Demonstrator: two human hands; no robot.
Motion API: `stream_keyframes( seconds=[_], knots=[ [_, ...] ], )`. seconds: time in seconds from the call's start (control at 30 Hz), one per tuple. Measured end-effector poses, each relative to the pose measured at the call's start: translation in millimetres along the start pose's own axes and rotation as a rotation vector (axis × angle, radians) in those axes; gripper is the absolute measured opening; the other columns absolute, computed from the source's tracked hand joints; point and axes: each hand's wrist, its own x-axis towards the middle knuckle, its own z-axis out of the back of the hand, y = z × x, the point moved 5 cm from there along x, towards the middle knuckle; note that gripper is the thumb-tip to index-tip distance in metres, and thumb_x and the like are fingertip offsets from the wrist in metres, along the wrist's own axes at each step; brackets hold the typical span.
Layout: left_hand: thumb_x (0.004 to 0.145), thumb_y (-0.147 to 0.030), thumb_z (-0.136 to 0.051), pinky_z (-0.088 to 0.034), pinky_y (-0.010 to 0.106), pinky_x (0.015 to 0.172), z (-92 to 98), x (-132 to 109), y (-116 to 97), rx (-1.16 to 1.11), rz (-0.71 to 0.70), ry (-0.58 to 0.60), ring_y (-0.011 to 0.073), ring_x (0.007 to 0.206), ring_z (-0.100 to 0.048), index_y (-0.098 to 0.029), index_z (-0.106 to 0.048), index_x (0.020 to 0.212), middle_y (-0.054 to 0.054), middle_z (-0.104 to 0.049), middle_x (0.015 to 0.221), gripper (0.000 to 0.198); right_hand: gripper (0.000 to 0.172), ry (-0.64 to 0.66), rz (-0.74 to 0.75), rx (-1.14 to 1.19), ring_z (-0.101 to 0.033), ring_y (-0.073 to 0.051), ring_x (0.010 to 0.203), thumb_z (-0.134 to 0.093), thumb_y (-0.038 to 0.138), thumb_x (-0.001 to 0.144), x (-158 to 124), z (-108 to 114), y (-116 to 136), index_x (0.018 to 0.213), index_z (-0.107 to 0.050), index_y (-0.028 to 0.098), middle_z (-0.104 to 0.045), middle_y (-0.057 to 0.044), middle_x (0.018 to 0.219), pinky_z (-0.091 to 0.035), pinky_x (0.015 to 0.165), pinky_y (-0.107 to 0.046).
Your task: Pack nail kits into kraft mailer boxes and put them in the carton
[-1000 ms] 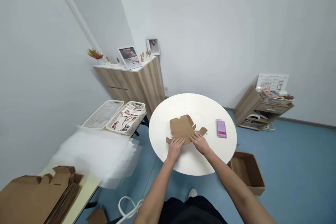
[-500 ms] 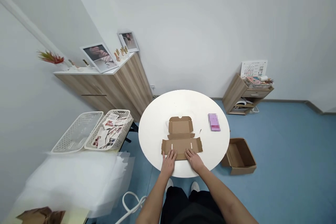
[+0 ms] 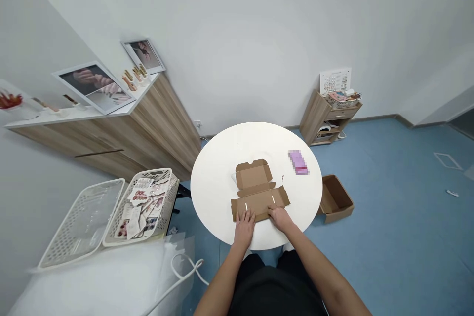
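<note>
A brown cardboard mailer box (image 3: 259,203) lies unfolded on the round white table (image 3: 218,158), its flaps partly raised and two narrow white slots showing in the nearer panel. My left hand (image 3: 244,227) rests on the near left edge of this panel, fingers stretched flat over the cardboard. At the near right edge my right hand (image 3: 280,217) has its fingers curled in on the cardboard, close to the right slot. Behind the box to the right lies a pink-purple pack (image 3: 298,162), blurred by pixelation, with neither hand touching it.
An open cardboard carton (image 3: 335,200) stands on the floor to the right of the table. At left are a white basket of printed papers (image 3: 142,207), another white basket (image 3: 83,224) and white plastic sheeting (image 3: 99,281). A wooden cabinet (image 3: 163,123) stands behind them.
My view has shifted and turned slightly. The right hand's fingers, spread flat before, are now curled at the panel's edge. The box has turned a little on the table.
</note>
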Motion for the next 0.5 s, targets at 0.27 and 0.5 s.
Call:
stream_keyframes(
  seconds=[0.27,0.5],
  knots=[
    [0.086,-0.004,-0.040,-0.032,0.053,0.112,13.0,32.6,-30.4,-0.271,0.032,0.005,0.0234,0.118,-0.059,-0.017,-0.063,0.113,0.011,-0.067,0.118,0.038,0.031,0.036,0.005,0.000,-0.065,-0.025,0.095,-0.042,0.010,0.089,22.8,10.3,-3.5,0.092,-0.072,0.014,-0.071,-0.016,0.099,-0.046,0.080,-0.032],
    [0.090,-0.008,-0.039,-0.033,0.051,0.112,6.8,36.8,-39.8,-0.496,0.155,-0.153,0.0182,0.101,-0.066,-0.020,-0.065,0.100,0.005,-0.071,0.104,0.031,0.018,-0.108,0.030,0.241,-0.061,-0.020,0.094,-0.053,0.017,0.082,39.2,27.3,-34.9,0.089,-0.069,0.018,-0.070,-0.007,0.095,-0.044,0.084,-0.028]
  ],
)
